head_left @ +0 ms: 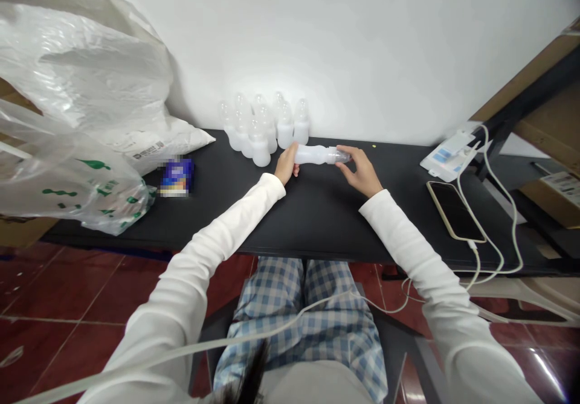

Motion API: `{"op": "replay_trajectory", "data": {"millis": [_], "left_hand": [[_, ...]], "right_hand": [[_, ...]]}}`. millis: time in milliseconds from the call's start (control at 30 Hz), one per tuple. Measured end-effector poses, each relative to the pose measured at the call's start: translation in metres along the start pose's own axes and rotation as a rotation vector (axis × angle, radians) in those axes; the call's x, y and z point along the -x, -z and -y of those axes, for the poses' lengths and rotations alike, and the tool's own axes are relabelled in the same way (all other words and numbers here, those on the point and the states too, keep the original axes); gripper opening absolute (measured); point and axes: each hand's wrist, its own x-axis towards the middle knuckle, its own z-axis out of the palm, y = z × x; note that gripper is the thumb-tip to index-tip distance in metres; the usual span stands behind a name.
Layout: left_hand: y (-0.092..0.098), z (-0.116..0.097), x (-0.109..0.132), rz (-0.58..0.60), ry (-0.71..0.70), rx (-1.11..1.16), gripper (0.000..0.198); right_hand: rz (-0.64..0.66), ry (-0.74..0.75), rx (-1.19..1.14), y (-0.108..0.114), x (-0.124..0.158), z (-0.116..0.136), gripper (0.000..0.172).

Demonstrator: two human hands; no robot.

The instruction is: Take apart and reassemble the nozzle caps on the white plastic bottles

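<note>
1. The left hand (286, 163) is curled shut around the left end of a small white bottle (317, 154).
2. The right hand (362, 171) holds the right end of the same bottle. Its fingers are bent and pinch the clear tip there.
3. The bottle lies on its side between the two hands. It is at the far middle part of the black table (317, 217). I cannot tell if it touches the table or is just above it.
4. A group of bottles (263, 127) of the same kind stands upright by the white wall, just to the far left of the left hand.
5. A big clear plastic bag (86, 72) sits at the far left. A second bag with green marks (67, 186) lies nearer, at the left edge of the table.
6. A small blue packet (176, 176) lies on the table between the bags and the left hand.
7. A phone (454, 211) lies flat on the right side of the table, well apart from the right hand. A white cable (493, 253) is plugged into its near end.
8. A flat white pack (446, 156) lies past the phone, near the wall.
</note>
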Motion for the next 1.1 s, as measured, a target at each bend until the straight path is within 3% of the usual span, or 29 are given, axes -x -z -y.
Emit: {"op": "replay_trajectory", "data": {"millis": [167, 300, 400, 500, 700, 867, 1100], "left_hand": [[0.000, 0.001, -0.002, 0.023, 0.005, -0.005, 0.060], [-0.001, -0.001, -0.002, 0.007, 0.022, 0.008, 0.053], [-0.002, 0.000, -0.002, 0.043, 0.000, -0.034, 0.042], [-0.003, 0.004, -0.002, 0.078, -0.118, -0.126, 0.043], [-0.012, 0.010, 0.000, 0.043, -0.291, -0.504, 0.040], [-0.026, 0.014, -0.005, -0.006, -0.371, -0.763, 0.041], [-0.061, 0.020, -0.034, -0.156, -0.426, -0.833, 0.037]], "right_hand": [[-0.107, -0.004, 0.175, 0.005, -0.001, -0.008, 0.026], [-0.178, -0.124, 0.258, 0.006, 0.000, -0.017, 0.031], [-0.137, -0.158, 0.269, -0.001, 0.003, -0.021, 0.040], [-0.051, -0.128, 0.242, -0.011, 0.005, -0.025, 0.038], [0.089, -0.137, 0.187, -0.029, 0.009, -0.034, 0.042], [0.092, -0.163, 0.152, -0.033, 0.009, -0.040, 0.045], [0.028, -0.250, 0.144, -0.036, 0.010, -0.035, 0.044]]}}
